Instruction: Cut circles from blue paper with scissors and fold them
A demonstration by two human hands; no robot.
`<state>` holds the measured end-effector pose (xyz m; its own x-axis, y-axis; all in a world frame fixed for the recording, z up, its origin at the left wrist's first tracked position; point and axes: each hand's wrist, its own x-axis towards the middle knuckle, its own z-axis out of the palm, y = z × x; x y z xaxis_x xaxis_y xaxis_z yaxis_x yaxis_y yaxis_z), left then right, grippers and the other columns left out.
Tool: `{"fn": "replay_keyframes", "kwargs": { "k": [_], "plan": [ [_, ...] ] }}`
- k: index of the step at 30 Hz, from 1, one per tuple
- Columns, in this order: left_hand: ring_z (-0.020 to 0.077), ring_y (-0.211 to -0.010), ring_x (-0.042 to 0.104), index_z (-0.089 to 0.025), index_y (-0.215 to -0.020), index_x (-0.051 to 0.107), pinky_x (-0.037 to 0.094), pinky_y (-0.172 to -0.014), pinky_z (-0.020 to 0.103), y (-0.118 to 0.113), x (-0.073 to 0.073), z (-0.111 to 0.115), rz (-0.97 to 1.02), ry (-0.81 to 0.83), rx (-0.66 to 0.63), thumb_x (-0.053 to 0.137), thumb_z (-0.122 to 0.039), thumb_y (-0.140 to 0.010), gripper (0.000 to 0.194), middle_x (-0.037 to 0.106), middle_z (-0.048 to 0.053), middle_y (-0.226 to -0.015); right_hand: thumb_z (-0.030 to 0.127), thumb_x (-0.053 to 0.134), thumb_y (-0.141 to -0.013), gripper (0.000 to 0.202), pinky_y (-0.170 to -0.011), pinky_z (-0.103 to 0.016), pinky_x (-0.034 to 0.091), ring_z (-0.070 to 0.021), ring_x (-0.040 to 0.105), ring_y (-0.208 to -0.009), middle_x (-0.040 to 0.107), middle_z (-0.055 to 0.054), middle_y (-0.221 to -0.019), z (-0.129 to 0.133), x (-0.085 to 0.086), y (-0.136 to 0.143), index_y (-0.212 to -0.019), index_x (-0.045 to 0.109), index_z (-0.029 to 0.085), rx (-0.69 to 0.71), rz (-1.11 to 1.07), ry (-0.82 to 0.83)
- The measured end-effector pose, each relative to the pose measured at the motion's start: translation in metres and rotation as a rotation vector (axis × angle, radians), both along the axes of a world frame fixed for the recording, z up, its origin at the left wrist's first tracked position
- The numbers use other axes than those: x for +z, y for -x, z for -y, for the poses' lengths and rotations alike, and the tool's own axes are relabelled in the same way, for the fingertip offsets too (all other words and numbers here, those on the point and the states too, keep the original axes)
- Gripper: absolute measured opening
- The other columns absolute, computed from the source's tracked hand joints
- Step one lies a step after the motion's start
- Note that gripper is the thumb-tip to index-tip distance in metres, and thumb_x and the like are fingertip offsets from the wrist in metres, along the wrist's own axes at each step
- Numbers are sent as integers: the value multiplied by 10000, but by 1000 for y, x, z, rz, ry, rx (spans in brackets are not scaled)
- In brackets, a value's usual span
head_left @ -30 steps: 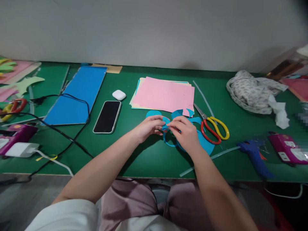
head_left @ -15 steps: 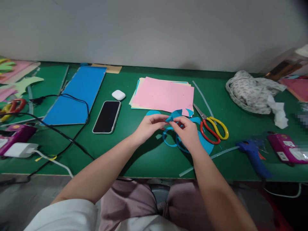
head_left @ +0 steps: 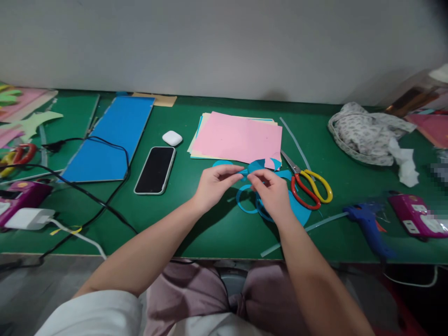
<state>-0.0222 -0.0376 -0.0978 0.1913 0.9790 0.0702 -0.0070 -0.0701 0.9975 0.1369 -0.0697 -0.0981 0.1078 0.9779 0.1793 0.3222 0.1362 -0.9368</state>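
Note:
Both hands meet above the green table, pinching one small piece of blue paper between their fingertips. My left hand grips its left end, and my right hand has closed on the right end. Below and around the right hand lie blue paper cut-outs: a ring, a larger piece partly under the wrist, and curved scraps just behind the fingers. Scissors with red and yellow handles rest to the right of that hand, blades pointing at the paper stack.
A stack of coloured paper, pink on top, lies behind the hands. Leftward are a phone, a white earphone case, a blue board and black cables. A blue glue gun and a patterned cloth bundle sit on the right.
The fingers have shifted slightly on the small blue paper, which looks narrower between them now. The left hand has moved a little. Everything on the table stays put.

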Motion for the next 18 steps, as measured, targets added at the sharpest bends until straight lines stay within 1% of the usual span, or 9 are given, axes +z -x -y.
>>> {"fn": "replay_keyframes", "kwargs": {
  "k": [3, 6, 11, 16, 18],
  "plan": [
    [158, -792, 700, -171, -884, 755, 574, -797, 291, 0, -1, 0, -3, -26, -7, 758, -266, -692, 214, 762, 41, -881, 304, 641, -814, 105, -630, -268, 491, -139, 619, -680, 691, -11, -804, 1, 2, -2, -811, 677, 205, -40, -42, -56],
    [164, -795, 706, -177, -879, 760, 583, -785, 291, 0, -5, -1, 4, -64, -25, 758, -273, -688, 214, 764, 40, -882, 273, 653, -804, 76, -616, -256, 499, -126, 622, -669, 693, -7, -830, 0, 1, -2, -831, 689, 211, -17, -70, -86],
    [161, -779, 714, -194, -874, 765, 594, -755, 275, 0, -9, -1, 3, -114, -52, 748, -255, -701, 184, 768, 33, -871, 275, 656, -800, 78, -540, -236, 494, -97, 589, -551, 683, 10, -759, -1, 1, -3, -827, 685, 208, 2, -151, -43],
    [163, -789, 718, -197, -886, 763, 597, -733, 262, 1, -10, -1, -23, -158, -55, 736, -251, -723, 174, 769, 34, -875, 258, 637, -816, 58, -592, -252, 522, -128, 621, -680, 665, -3, -798, 0, -2, -4, -795, 665, 211, 13, -41, -143],
    [164, -792, 721, -194, -891, 761, 599, -735, 262, 1, -10, -1, -35, -175, -54, 734, -249, -728, 174, 769, 35, -876, 244, 627, -822, 51, -601, -256, 532, -131, 619, -697, 659, -4, -802, 1, -2, -3, -801, 660, 212, 15, -17, -172]
  ]
}}
